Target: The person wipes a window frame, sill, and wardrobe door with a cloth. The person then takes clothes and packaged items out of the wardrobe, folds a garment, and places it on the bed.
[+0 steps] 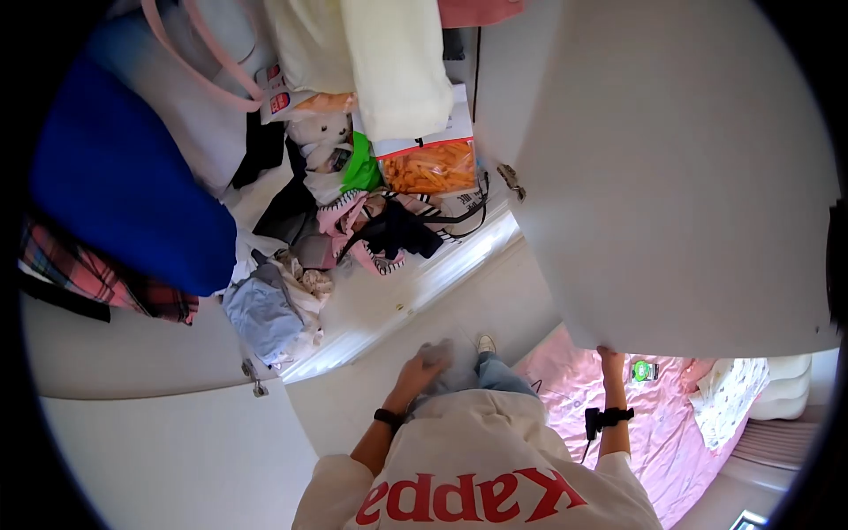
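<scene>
My left hand [427, 364] is in front of my waist, its fingers closed and blurred around a grey, soft-looking thing [439, 382] whose kind I cannot make out. To the right, my right hand [609, 357] grips the lower edge of a white wardrobe door [680, 177], which stands swung open. Ahead is the wardrobe's inside, its bottom board [371, 305] partly covered by a heap of things. A crumpled light-blue cloth [263, 316] lies at the near left of that heap. Dark and pink straps and fabric [397, 230] lie nearer the middle.
Hanging clothes include a blue garment [132, 185], a plaid one [106, 274] and a cream one [395, 71]. A clear-fronted pack of orange pieces [430, 168] sits behind the heap. Another white door [177, 450] is open at left. A bed with a pink sheet [662, 433] is at lower right.
</scene>
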Available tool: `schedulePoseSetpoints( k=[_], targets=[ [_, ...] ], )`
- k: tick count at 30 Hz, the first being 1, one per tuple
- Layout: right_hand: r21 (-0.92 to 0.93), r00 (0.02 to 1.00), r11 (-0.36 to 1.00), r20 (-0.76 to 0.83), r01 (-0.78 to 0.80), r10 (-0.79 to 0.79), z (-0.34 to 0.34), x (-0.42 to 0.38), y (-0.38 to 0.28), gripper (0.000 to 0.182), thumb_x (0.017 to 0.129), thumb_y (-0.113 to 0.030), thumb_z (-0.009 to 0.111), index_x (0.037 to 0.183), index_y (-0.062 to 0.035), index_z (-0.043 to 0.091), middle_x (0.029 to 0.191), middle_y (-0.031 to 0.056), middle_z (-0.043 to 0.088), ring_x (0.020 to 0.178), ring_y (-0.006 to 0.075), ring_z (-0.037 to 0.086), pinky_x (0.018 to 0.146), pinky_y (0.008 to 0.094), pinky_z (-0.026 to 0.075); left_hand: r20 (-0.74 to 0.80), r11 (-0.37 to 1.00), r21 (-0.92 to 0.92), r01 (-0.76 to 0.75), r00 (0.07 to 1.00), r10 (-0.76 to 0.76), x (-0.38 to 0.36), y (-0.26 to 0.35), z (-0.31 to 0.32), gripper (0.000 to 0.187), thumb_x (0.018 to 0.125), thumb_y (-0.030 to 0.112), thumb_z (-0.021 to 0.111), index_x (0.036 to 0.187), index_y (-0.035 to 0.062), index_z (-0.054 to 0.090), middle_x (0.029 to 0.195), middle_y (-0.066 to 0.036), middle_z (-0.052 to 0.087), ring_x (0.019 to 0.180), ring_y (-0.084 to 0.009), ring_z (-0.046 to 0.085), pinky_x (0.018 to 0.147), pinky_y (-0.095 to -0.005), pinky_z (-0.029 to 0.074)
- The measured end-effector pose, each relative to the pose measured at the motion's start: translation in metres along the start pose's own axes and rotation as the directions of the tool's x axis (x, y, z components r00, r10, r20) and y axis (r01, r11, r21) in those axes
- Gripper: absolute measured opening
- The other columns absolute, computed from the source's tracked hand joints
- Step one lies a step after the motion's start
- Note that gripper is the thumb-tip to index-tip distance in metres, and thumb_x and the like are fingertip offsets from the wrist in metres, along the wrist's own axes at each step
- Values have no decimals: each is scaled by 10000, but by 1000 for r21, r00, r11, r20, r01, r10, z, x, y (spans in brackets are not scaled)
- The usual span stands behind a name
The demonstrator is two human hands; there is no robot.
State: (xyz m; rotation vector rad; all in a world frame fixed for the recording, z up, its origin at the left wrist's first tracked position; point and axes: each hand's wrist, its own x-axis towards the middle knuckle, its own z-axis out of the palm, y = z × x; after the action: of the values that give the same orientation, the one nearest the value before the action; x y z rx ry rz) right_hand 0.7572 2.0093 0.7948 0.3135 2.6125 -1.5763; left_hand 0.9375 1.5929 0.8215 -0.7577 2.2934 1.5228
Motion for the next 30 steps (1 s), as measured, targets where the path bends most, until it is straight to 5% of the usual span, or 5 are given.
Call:
schedulePoseSetpoints(
  k=[7,14,21,27,30],
  targets=[
    [352,901,897,-241,-266,361,3,29,5,250,709,-28,511,951,5,564,835,40,544,672,124,482,576,241,405,-111,1000,26,-10,994,13,27,-58,8,340,883,301,544,1014,-11,571,785,-108,638,716,-184,610,642,-319,472],
    [-128,905,992,-421,5,-59,25,38,36,629,729,-28,538,1307,7,292,1267,215,416,1130,294,462,905,351,405,-122,992,-9,-124,985,122,12,-5,-19,291,918,276,497,875,0,579,687,-65,610,600,-139,553,560,-287,435],
    [120,758,987,652,-108,4,113,-37,-60,916,734,-49,698,1418,-82,89,1368,169,321,1037,223,544,802,309,483,14,939,-332,-93,995,104,7,35,-24,487,905,446,445,837,10,650,666,-93,619,530,-152,522,542,-277,423],
    [288,240,840,871,460,-430,147,-90,-193,760,671,-144,713,1321,-25,337,1186,213,515,965,310,572,826,345,444,333,512,-847,143,894,300,-16,91,-49,493,946,459,321,1175,51,480,1033,-79,577,697,-176,530,631,-282,416],
    [-33,395,903,906,429,-154,135,-97,-194,429,735,-139,644,1119,13,530,990,207,604,878,323,592,778,371,452,224,437,-898,57,913,341,-8,84,-51,517,948,453,323,1329,104,357,1199,-69,497,973,-178,503,790,-309,412]
  ],
)
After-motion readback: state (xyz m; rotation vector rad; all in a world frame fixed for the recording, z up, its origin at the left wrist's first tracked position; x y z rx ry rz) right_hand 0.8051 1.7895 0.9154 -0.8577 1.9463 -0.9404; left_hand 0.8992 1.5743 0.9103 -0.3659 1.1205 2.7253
